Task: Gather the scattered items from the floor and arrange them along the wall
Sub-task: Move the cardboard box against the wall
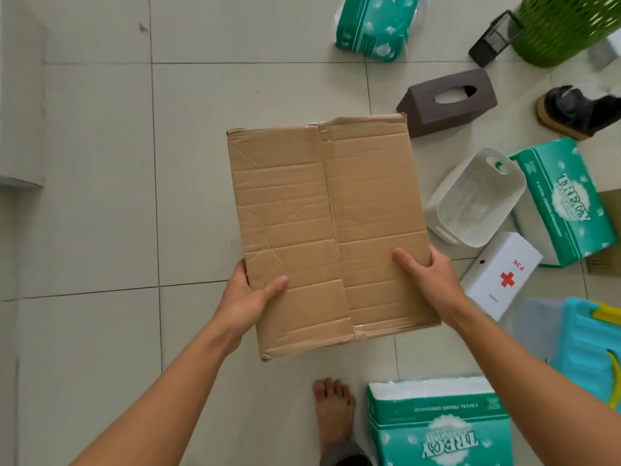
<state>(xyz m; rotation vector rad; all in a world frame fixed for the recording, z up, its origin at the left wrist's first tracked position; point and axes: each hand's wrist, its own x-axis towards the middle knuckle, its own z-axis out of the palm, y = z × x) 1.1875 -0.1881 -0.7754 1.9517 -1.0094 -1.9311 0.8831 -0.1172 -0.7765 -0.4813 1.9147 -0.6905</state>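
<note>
Pale square floor tiles [100, 163] fill the view, with a light wall edge [20, 95] along the left side. Near the middle, a closed cardboard box [329, 230] is held by a person with both hands, its taped flaps facing up. The left hand [247, 299] grips the box's near left edge, thumb on top and fingers hidden under the side. The right hand [428, 280] grips the near right edge in the same way, thumb lying on the top flap.

To the right of the box lie scattered things: a brown tissue holder [447, 102], a white plastic basket [477, 200] tipped on its side, a white first-aid box [500, 274] with a red cross, and a green tissue pack [568, 203] just beside the basket. Another green tissue pack [373, 25] lies at the top, and a third [437, 428] sits at the bottom beside a bare foot [332, 412]. A green perforated bin [564, 28], a black mesh holder [497, 38] and a black shoe [578, 109] lie at the upper right. A turquoise container [591, 344] shows at the right edge.
</note>
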